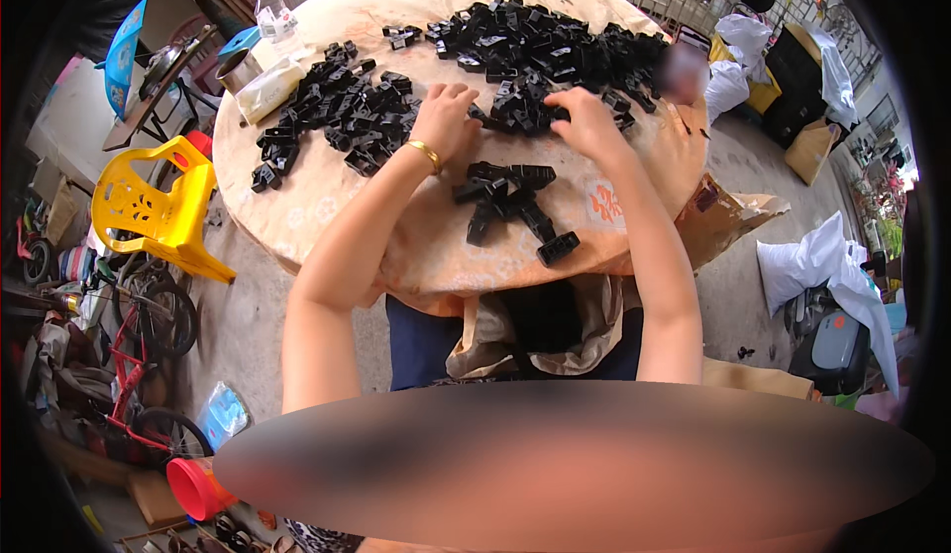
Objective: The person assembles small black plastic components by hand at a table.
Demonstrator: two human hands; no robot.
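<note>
Ahead of my left hand (446,117) and right hand (586,122), heaped black plastic parts (540,48) block the way; bare table (327,197) lies open behind them, save a small cluster (510,206).

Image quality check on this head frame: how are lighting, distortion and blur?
Head view: even daylight with soft shadows under the black plastic parts; strong fisheye bend at the round cloth-covered table's edge and the yellow plastic chair, dark vignette at the corners; both hands, left and right, look sharp; a blurred oval patch covers the lower frame.
</note>
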